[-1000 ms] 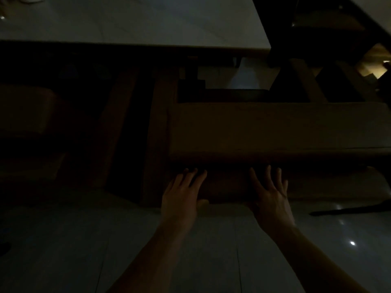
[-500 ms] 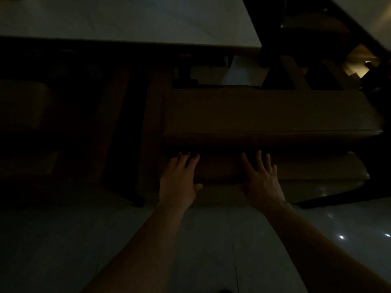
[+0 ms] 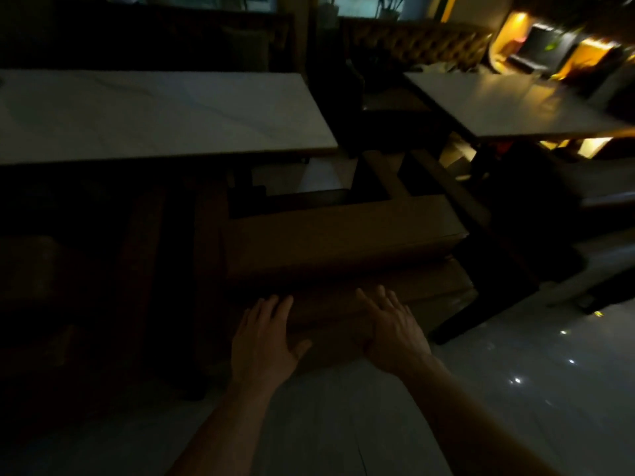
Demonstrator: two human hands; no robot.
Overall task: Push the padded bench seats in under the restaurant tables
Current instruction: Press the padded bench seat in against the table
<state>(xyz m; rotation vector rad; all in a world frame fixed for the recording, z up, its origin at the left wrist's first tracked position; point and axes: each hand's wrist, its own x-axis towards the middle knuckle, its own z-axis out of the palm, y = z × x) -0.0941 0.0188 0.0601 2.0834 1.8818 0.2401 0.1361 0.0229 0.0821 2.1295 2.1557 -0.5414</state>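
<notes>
The brown padded rectangular bench seat [image 3: 343, 242] sat low on the floor, its far edge short of the white marble-look tabletop [image 3: 154, 115] and its right end poking out past that table's corner. Both hands were flat on the near side of it: the left hand [image 3: 264, 338] lay with fingers spread and thumb angled out, palm against the front padding; the right hand [image 3: 391, 328] lay just beside, fingers fanned, likewise pressed on the padding, nothing pinched in either. Bare forearms ran back toward the camera over the pale glossy tiled floor [image 3: 515, 389], which caught small spots of light. To the right stood a second pale tabletop [image 3: 508, 104], well apart, and beyond it a tufted brown banquette back [image 3: 419, 46] under warm yellow lamps
</notes>
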